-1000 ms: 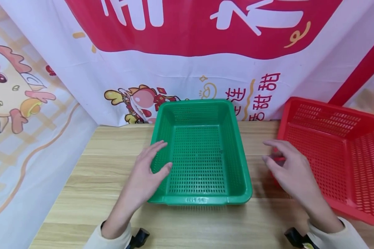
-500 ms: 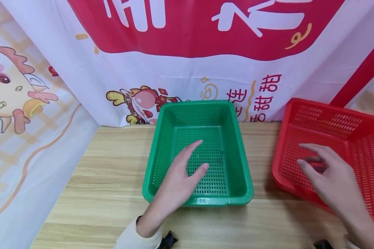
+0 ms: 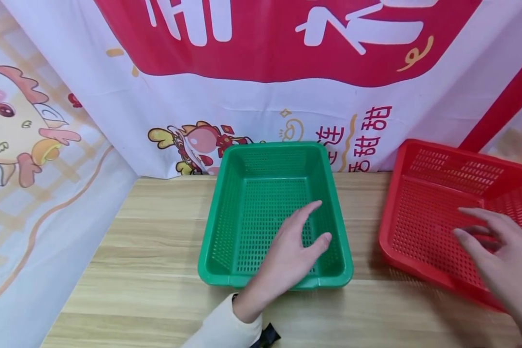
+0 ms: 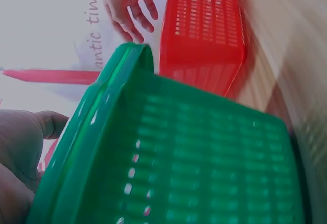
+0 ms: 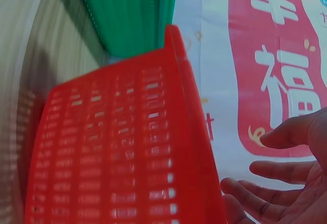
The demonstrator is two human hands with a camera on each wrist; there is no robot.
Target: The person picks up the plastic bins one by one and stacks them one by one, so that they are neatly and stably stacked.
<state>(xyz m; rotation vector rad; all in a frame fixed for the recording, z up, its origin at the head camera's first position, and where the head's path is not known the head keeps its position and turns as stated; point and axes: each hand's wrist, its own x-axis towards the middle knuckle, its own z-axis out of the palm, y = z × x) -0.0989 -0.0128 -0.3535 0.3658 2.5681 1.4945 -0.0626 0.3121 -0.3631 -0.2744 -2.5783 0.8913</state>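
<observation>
A green plastic basket with perforated walls stands on the table in the middle of the head view. Above its right half hovers my left hand, thumb and fingers spread apart and holding nothing. To the right is a larger red basket, set at an angle. My right hand hangs over the red basket, its fingers loosely bent around nothing. Both baskets show bare mesh floors where the hands do not cover them. In the right wrist view the right hand's fingers are apart from the red rim.
The wooden table carries both baskets, with a narrow gap between them. Behind it hangs a white and red printed cloth, and another printed cloth borders the left side.
Both hands have moved to the right, the left from the green basket's left rim across it, the right from the gap to over the red basket. The baskets have stayed put.
</observation>
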